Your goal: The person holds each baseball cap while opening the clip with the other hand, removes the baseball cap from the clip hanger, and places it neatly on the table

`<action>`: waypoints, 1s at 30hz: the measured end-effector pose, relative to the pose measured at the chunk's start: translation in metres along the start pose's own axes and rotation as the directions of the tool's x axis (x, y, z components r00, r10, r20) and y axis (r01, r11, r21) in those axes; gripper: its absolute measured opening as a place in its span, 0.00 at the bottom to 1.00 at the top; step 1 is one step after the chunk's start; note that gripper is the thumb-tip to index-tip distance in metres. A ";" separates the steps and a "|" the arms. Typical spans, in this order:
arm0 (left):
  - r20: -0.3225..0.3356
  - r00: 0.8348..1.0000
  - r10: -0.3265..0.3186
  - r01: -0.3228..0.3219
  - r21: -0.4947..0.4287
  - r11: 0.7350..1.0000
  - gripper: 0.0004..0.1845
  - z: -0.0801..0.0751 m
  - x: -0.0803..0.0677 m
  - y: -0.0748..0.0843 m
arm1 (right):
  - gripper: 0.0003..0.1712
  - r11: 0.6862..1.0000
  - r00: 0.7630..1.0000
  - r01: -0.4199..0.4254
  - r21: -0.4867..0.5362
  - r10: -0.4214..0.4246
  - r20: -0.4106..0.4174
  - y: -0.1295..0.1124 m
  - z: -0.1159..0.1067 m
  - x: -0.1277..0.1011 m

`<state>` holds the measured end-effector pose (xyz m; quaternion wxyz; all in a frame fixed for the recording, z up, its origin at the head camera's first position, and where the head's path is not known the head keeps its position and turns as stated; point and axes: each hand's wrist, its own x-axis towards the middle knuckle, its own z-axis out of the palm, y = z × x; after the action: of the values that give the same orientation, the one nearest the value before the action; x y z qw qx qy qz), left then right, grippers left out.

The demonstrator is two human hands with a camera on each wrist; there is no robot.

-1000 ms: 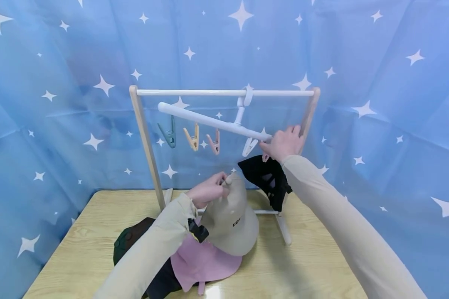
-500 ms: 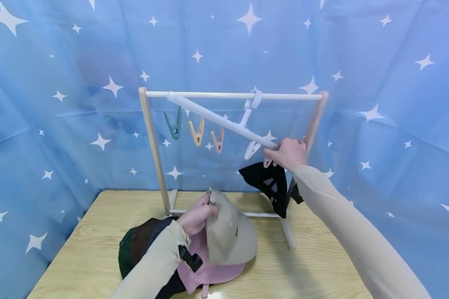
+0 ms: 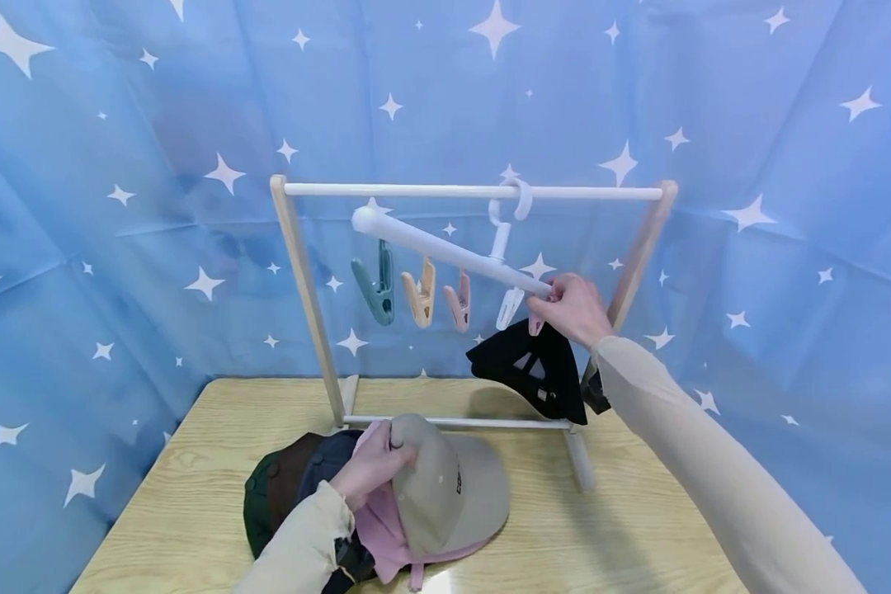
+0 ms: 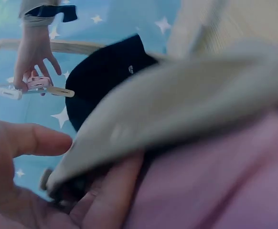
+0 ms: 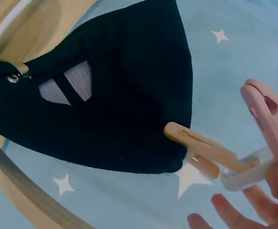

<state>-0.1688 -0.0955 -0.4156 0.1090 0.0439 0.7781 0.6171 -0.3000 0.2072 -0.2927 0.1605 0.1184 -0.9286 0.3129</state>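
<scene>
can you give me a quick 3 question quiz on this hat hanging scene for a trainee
1. True or false: the black cap hangs from a clip on the white hanger bar.
2. Which hat does the left hand grip?
A. the beige cap
B. the pink hat
C. the dark green hat
3. Fill in: the right hand holds the ____ end of the hanger bar, seen from the head view.

Key
1. True
2. A
3. right, the lower end
</scene>
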 end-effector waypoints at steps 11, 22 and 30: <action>0.003 0.999 0.052 -0.050 0.316 0.947 0.11 -0.022 -0.015 0.006 | 0.26 0.997 0.997 0.033 0.073 -0.027 -0.071 0.008 0.002 -0.008; -0.006 0.994 0.107 -0.095 0.401 0.911 0.14 -0.026 -0.019 0.000 | 0.39 0.992 0.997 -0.036 0.123 0.044 -0.069 0.013 0.012 -0.020; 0.010 0.972 0.236 -0.211 0.484 0.849 0.12 -0.036 -0.020 0.024 | 0.38 0.999 0.999 0.003 0.040 -0.005 0.051 0.017 0.004 -0.022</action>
<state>-0.1584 -0.1280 -0.3826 0.0026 0.1445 0.8991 0.4132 -0.2860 0.2205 -0.3135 0.1350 0.1312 -0.9257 0.3282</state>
